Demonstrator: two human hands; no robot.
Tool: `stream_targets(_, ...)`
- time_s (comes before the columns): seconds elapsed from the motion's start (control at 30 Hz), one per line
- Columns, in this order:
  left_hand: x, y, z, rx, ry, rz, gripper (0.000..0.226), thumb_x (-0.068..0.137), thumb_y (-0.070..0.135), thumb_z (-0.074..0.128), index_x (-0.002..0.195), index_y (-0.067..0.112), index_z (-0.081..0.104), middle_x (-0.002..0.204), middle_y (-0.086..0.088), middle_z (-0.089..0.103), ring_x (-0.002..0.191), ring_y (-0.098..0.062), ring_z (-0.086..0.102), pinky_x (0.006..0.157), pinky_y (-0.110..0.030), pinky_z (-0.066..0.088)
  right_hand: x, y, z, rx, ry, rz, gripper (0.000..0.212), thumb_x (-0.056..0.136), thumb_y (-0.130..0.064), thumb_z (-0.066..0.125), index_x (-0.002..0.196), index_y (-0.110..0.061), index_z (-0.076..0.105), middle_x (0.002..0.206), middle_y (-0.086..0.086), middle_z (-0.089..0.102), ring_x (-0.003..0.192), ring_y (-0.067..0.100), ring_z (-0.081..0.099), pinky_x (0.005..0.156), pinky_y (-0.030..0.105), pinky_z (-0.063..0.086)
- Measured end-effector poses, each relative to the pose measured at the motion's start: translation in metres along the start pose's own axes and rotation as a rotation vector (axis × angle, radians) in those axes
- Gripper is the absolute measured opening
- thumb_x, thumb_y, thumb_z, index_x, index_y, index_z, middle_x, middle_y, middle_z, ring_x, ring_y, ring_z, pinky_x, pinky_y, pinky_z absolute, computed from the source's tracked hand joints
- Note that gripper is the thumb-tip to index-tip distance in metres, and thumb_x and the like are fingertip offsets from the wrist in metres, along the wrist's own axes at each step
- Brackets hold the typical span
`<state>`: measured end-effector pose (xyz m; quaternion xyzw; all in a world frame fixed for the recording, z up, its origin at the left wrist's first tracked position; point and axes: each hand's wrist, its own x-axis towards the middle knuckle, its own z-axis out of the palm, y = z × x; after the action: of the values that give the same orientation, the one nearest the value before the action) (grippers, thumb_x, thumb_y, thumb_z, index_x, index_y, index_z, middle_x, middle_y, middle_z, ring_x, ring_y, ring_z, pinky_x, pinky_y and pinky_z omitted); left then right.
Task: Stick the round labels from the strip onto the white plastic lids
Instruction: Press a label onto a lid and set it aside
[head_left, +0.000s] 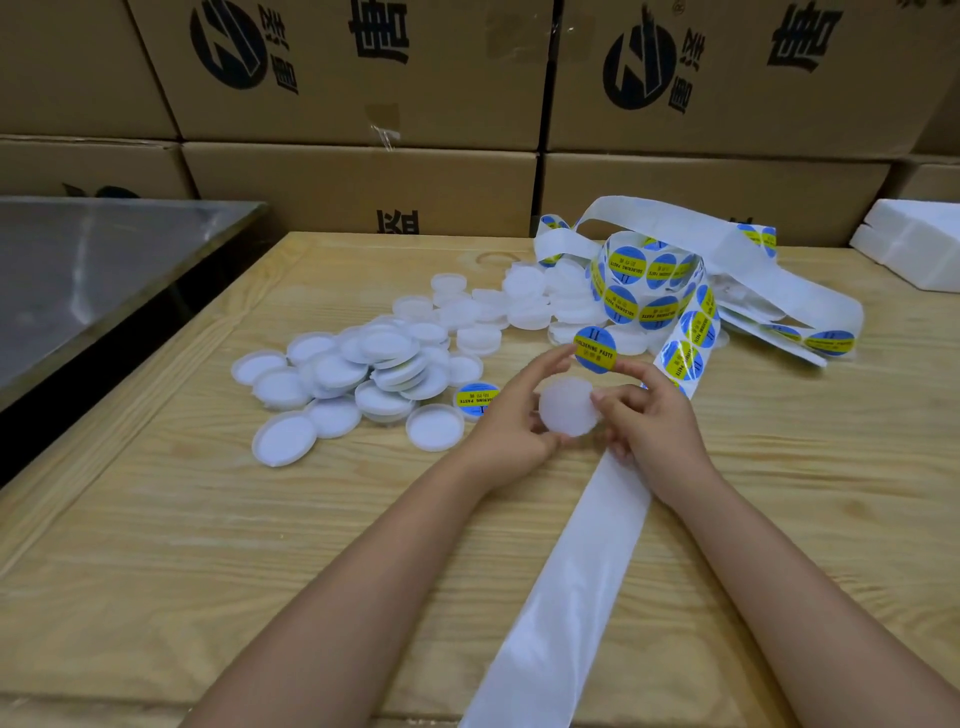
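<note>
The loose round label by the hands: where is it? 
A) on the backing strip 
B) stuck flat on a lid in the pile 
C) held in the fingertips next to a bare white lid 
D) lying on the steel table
C: the left hand and right hand hold the label by its edges at the far rim of the white lid, whose top is bare.

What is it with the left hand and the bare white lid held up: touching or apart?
Touching. The head view shows the left hand with thumb and fingers curled against the rim of the white lid.
</note>
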<state>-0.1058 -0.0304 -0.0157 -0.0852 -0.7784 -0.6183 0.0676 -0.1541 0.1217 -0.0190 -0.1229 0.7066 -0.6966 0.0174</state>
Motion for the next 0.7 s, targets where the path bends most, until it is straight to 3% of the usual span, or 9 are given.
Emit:
stream_targets(0.1,0.0017,0.0005,-0.0033,-0.154,0.084,-0.075,0.087,0.078,-0.017,0.060,0.140,0.036,0.029,0.137,-0.006,0.046,0.099,-0.020,0.064,0.089,-0.036,0.051,-0.0022,-0.0048,0.0009,0.124,-0.012,0.033,0.036,0.087,0.005,0.057,0.117,-0.013,0.048,0.061,0.002,0.061,0.044,0.014,0.055,0.040,0.025,0.046)
stream_targets(0.2,0.0046,0.0003,-0.0052,-0.236,0.177,-0.173,0.062,0.088,-0.007,0.055,0.141,0.016,0.034,0.126,-0.018,0.058,0.105,-0.030,0.063,0.098,-0.045,0.047,-0.0042,-0.0081,0.0029,0.217,-0.056,0.068,0.038,0.087,0.009,0.054,0.108,-0.021,0.047,0.062,0.001,0.064,0.048,0.020,0.063,0.045,0.027,0.052)
stream_targets(0.27,0.0048,0.0015,-0.0037,-0.287,0.184,-0.214,0.044,0.092,-0.003,0.051,0.135,0.008,0.044,0.120,-0.024,0.060,0.105,-0.036,0.062,0.095,-0.049,0.049,-0.0052,-0.0091,0.0033,0.213,-0.093,0.071,0.037,0.088,0.009,0.054,0.112,-0.018,0.046,0.064,0.003,0.065,0.048,0.021,0.064,0.043,0.026,0.050)
stream_targets(0.43,0.0042,0.0041,-0.0027,-0.343,0.178,-0.199,0.033,0.095,-0.004,0.046,0.127,0.000,0.052,0.113,-0.019,0.061,0.094,-0.023,0.062,0.068,-0.027,0.059,-0.0036,-0.0081,-0.0003,0.112,-0.035,0.042,0.035,0.087,0.003,0.057,0.117,-0.010,0.046,0.058,-0.001,0.063,0.044,0.013,0.054,0.038,0.022,0.038)
stream_targets(0.57,0.0044,0.0039,-0.0029,-0.372,0.177,-0.229,0.036,0.095,0.000,0.047,0.131,0.004,0.049,0.104,-0.016,0.064,0.090,-0.022,0.065,0.075,-0.029,0.058,-0.0023,-0.0081,0.0010,0.202,-0.015,0.026,0.033,0.087,0.007,0.056,0.111,-0.013,0.045,0.061,-0.004,0.062,0.046,0.011,0.056,0.041,0.023,0.045)
stream_targets(0.7,0.0048,0.0040,-0.0053,-0.437,0.168,-0.260,0.030,0.096,0.002,0.047,0.124,-0.004,0.053,0.112,-0.024,0.063,0.087,-0.018,0.067,0.075,-0.027,0.058,-0.0035,-0.0073,0.0041,0.257,-0.010,0.024,0.032,0.087,0.007,0.056,0.102,-0.019,0.047,0.061,-0.005,0.064,0.051,0.011,0.061,0.047,0.025,0.053)
